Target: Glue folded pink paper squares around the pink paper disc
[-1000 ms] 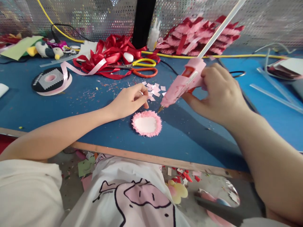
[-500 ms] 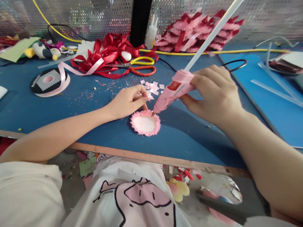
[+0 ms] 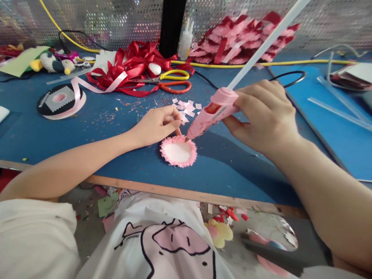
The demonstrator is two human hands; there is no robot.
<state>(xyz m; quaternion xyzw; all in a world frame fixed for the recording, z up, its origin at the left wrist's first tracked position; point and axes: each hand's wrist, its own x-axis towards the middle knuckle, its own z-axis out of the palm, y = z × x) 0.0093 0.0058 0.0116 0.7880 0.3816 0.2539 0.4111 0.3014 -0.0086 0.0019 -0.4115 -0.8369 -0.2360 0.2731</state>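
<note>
My right hand (image 3: 264, 114) is wrapped round a pink glue gun (image 3: 210, 112), with a long white glue stick (image 3: 261, 48) rising from its back. The gun's nozzle points down at the upper right rim of a fuzzy pink ring with a white oval centre (image 3: 178, 151), which lies flat on the blue table. At the ring's top edge rests my left hand (image 3: 162, 123), its fingers curled together; whatever they pinch is too small to make out. Small pale pink squares (image 3: 188, 106) lie scattered just beyond the left fingertips.
Behind are red ribbon (image 3: 136, 58), scissors (image 3: 174, 80), a small bottle (image 3: 186, 40) and a pink and red fuzzy pile (image 3: 244, 38). A ribbon spool (image 3: 61, 99) lies left. A blue board (image 3: 328, 116) with clear sticks is at right. A wooden edge (image 3: 139, 186) runs along the front.
The glue gun's nozzle has shifted slightly left along the ring's rim, and the glue stick has tilted a little to the right. My left hand has barely moved.
</note>
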